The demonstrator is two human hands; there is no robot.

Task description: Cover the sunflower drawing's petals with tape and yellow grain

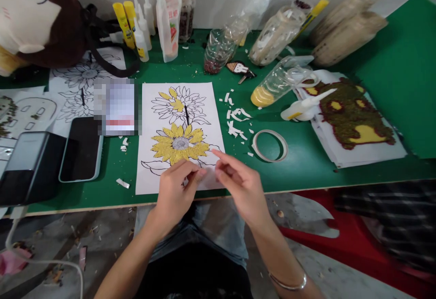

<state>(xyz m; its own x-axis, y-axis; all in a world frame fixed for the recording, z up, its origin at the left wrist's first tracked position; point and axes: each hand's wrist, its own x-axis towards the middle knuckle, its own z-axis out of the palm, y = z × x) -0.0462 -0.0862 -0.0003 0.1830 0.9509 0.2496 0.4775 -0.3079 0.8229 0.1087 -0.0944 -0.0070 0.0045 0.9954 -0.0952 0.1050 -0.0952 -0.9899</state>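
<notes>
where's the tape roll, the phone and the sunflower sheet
tape roll (270, 145), head view, on its ring edge
phone (81, 150), head view, middle of dark screen
sunflower sheet (146, 171), head view, bare white lower left part

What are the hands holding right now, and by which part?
Both hands, left hand and right hand, pinch a small pale strip between their fingertips, over the lower edge of the sunflower sheet. Which part of it they grip cannot be told.

Counts on the green table

Two hands, the left hand (177, 185) and the right hand (238, 185), are meeting over one sunflower sheet (179, 131) that is showing two flowers; one tape roll (270, 145), one phone (81, 149), one plush toy (37, 22), three clear plastic bottles (279, 31) and one finished seed picture (350, 117) are lying about, with several glue bottles (136, 26) standing at the back.
</notes>
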